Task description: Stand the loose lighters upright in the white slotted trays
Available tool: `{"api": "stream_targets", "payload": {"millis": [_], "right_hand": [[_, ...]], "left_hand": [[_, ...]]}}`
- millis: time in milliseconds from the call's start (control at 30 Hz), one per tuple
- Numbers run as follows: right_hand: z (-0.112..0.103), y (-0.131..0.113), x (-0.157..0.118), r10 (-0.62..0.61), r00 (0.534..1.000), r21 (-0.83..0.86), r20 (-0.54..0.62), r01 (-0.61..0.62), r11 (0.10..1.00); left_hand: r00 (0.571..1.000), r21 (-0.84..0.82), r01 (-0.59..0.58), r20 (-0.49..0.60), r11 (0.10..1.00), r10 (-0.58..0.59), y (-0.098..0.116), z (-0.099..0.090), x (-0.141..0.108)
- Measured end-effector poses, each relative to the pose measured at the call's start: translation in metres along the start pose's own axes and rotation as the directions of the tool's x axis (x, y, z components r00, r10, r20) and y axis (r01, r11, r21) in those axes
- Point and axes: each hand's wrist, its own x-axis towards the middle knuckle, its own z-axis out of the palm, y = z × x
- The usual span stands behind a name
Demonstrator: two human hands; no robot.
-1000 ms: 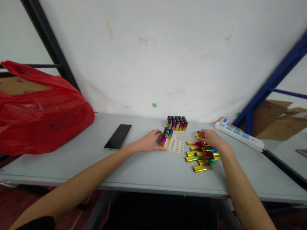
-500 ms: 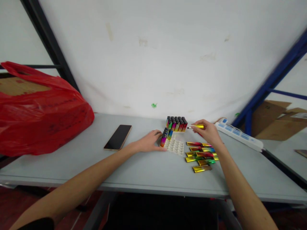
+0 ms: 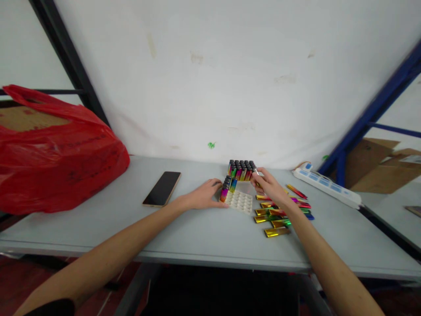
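A white tray with round holes point(image 3: 243, 202) lies on the table, with a few upright multicoloured lighters point(image 3: 225, 191) at its left end. My left hand point(image 3: 205, 194) braces the tray's left end, thumb at the near corner and fingers curled at the far side. My right hand point(image 3: 268, 186) pinches a lighter point(image 3: 258, 185), its metal end pointing up, just beyond the tray's right side; the fingers hide most of its body. Behind the tray stands a packed block of upright lighters point(image 3: 242, 170). Loose shiny lighters point(image 3: 276, 231) lie partly beneath my right forearm.
A black phone point(image 3: 162, 188) lies left of my left hand. The red plastic bag point(image 3: 62, 153) fills the table's left end. Toward the back right runs a white power strip point(image 3: 329, 186). Cardboard boxes point(image 3: 375, 166) sit beyond the blue frame point(image 3: 371, 116).
My right hand has moved left and slightly toward me, and the lighter in it has turned from lying level to metal end up. My left hand stays at the tray.
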Motion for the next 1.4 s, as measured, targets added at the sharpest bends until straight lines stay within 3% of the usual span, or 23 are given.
{"api": "stream_targets", "payload": {"millis": [67,200,333,767,1033,1267,1400], "right_hand": [[0.007,0.002,0.001,-0.020,0.999,-0.088,-0.034,0.017,0.996],[0.020,0.001,0.000,-0.186,0.976,-0.387,-0.112,0.130,0.913],[0.029,0.000,-0.001,-0.236,0.964,-0.510,-0.123,0.143,0.848],[0.037,-0.003,-0.001,-0.270,0.946,-0.505,-0.178,0.148,0.850],[0.035,-0.002,-0.001,-0.243,0.964,-0.526,-0.111,0.150,0.837],[0.035,0.001,-0.001,-0.255,0.959,-0.525,-0.125,0.154,0.837],[0.031,-0.006,-0.004,-0.251,0.967,-0.532,-0.042,0.191,0.825]], "left_hand": [[1.000,0.002,-0.004,-0.003,1.000,0.004,0.000,0.000,0.000],[1.000,-0.002,-0.012,-0.013,1.000,0.012,0.000,0.000,0.000],[1.000,-0.005,-0.014,-0.021,1.000,0.014,0.000,0.000,-0.001],[1.000,-0.021,-0.013,-0.027,1.000,0.013,0.001,0.000,-0.001],[0.999,-0.021,-0.024,-0.036,0.999,0.024,-0.001,0.001,-0.001],[0.999,-0.022,-0.023,-0.034,0.999,0.023,-0.001,0.001,-0.001],[0.999,-0.026,-0.023,-0.032,0.999,0.022,0.000,0.000,0.000]]}}
